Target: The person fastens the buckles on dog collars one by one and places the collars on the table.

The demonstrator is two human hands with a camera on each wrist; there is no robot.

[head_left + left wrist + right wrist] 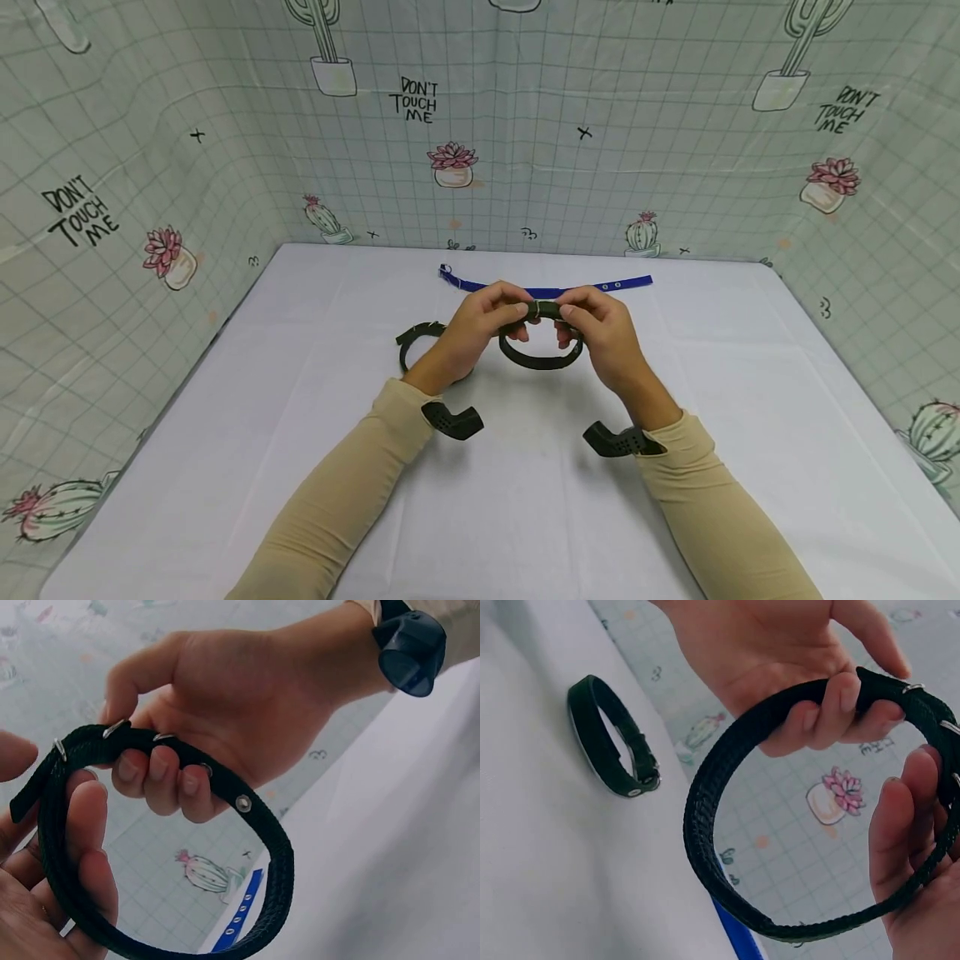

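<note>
A dark green collar (540, 363), buckled into a ring, hangs above the table between both hands. My left hand (480, 325) pinches its top band on the left, thumb in front, beside a metal buckle (950, 727). On the other side of the buckle, my right hand (600, 329) grips the same band. In the left wrist view the right hand (232, 705) has fingers curled around the strap near a metal eyelet (243, 803). A short strap end (28, 796) sticks out past the buckle.
Another dark green collar (592, 727), also closed in a ring, lies on the white table (540, 500) behind the left wrist. A blue collar (633, 282) lies stretched out beyond the hands, near the back edge. Patterned cloth (525, 125) surrounds the table.
</note>
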